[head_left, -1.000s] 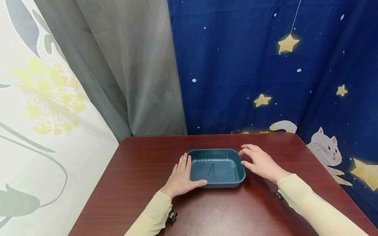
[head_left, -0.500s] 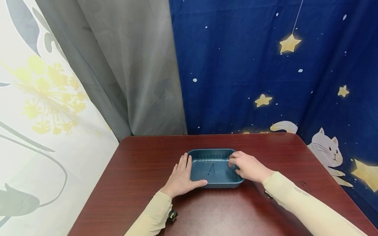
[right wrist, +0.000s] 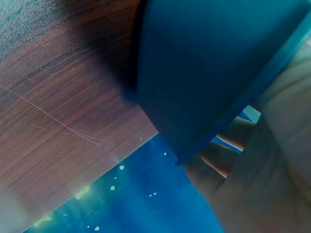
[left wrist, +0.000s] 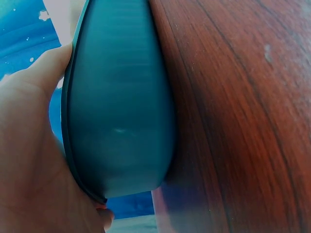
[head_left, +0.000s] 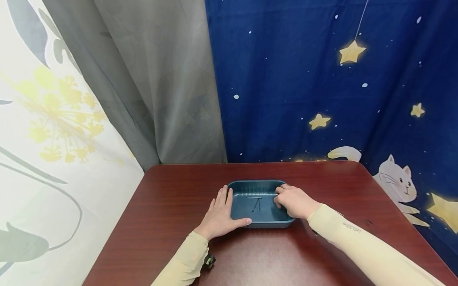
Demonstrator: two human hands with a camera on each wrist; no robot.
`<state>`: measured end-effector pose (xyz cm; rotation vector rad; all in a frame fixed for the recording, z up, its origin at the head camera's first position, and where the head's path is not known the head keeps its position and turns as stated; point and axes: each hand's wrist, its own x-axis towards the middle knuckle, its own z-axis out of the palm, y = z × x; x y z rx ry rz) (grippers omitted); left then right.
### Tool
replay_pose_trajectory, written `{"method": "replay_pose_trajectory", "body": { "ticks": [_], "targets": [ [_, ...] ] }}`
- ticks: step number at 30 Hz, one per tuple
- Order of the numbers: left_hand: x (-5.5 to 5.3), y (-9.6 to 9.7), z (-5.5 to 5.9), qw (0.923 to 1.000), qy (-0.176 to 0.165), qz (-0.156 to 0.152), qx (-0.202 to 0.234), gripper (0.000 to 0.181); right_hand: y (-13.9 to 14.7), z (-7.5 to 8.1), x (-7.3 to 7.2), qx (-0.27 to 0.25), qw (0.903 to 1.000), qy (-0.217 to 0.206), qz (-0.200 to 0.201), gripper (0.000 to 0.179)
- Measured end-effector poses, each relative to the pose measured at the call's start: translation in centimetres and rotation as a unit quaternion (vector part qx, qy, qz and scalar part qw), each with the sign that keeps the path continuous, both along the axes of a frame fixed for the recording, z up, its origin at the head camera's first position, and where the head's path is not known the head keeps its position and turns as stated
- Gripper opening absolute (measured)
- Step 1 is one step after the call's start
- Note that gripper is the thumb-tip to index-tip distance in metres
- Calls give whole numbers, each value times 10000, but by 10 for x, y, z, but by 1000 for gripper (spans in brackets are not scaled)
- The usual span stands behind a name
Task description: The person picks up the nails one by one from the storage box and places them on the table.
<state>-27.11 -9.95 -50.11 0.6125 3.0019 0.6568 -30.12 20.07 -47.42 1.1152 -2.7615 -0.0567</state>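
A dark teal rectangular dish [head_left: 264, 225] sits on the table. Three thin dark pieces that look like nails [head_left: 254, 198] lie on its floor, left of the middle. My left hand [head_left: 221, 217] rests against the dish's left end, fingers straight along the side and thumb over the front rim. In the left wrist view, that hand lies along the rim of the dish [left wrist: 119, 97]. My right hand [head_left: 297, 201] reaches over the right rim, its fingers bent down inside the dish. Its fingertips and whatever lies beneath them are hidden, also behind the dish wall [right wrist: 204, 68] in the right wrist view.
The reddish-brown wooden table [head_left: 179, 190] carries the dish near its far side. Behind the far edge hang a grey curtain [head_left: 182, 99] and a blue star-patterned curtain [head_left: 272, 87]. A pale patterned curtain [head_left: 71, 190] hangs at the left.
My right hand has moved left from outside the right rim into the dish, its fingers bending down. It now covers a thin dark piece at the right end. My left hand has stayed put.
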Motion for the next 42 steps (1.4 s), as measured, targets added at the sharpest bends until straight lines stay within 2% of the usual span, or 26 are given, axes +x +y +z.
{"method": "replay_pose_trajectory", "body": {
  "ticks": [12, 21, 29, 42],
  "targets": [
    [1, 0, 1, 10000, -33, -8, 19, 125, -4, 2, 2, 110, 9990, 311, 292, 34],
    [-1, -2, -3, 10000, -22, -8, 16, 123, -4, -3, -4, 120, 9990, -337, 252, 36],
    [-2, -1, -4, 10000, 46, -17, 21, 122, -5, -6, -7, -86, 9969, -647, 436, 34],
    [-1, -1, -4, 10000, 78, 20, 36, 127, -6, -8, -6, -334, 9950, -831, 434, 32]
  ]
}}
